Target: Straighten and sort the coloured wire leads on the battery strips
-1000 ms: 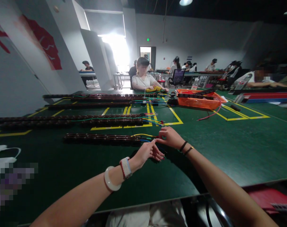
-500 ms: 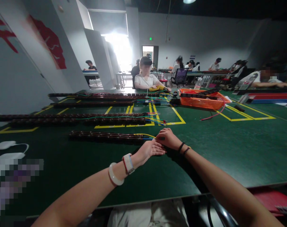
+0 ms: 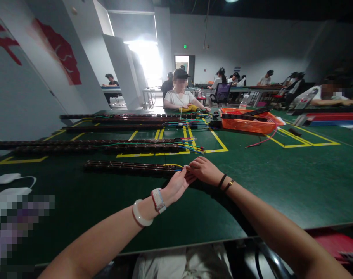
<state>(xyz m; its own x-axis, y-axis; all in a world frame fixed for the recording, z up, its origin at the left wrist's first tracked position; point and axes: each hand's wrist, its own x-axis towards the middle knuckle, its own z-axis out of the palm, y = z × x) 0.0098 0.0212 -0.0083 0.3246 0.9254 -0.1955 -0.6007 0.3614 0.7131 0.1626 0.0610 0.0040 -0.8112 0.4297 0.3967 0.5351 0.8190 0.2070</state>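
Harsh white light pours from a bright opening (image 3: 147, 62) at the back of a dim workroom — its edges bleached by glare — while the ceiling (image 3: 275, 7) fades toward black. A soft sheen lies across the green tabletop (image 3: 284, 186), and a shadow (image 3: 236, 213) darkens it beneath the right arm (image 3: 269, 215). Wide-angle distortion tilts the left wall (image 3: 18, 89); fine detail softens where the left hand (image 3: 177, 186) meets the right hand (image 3: 208, 171).
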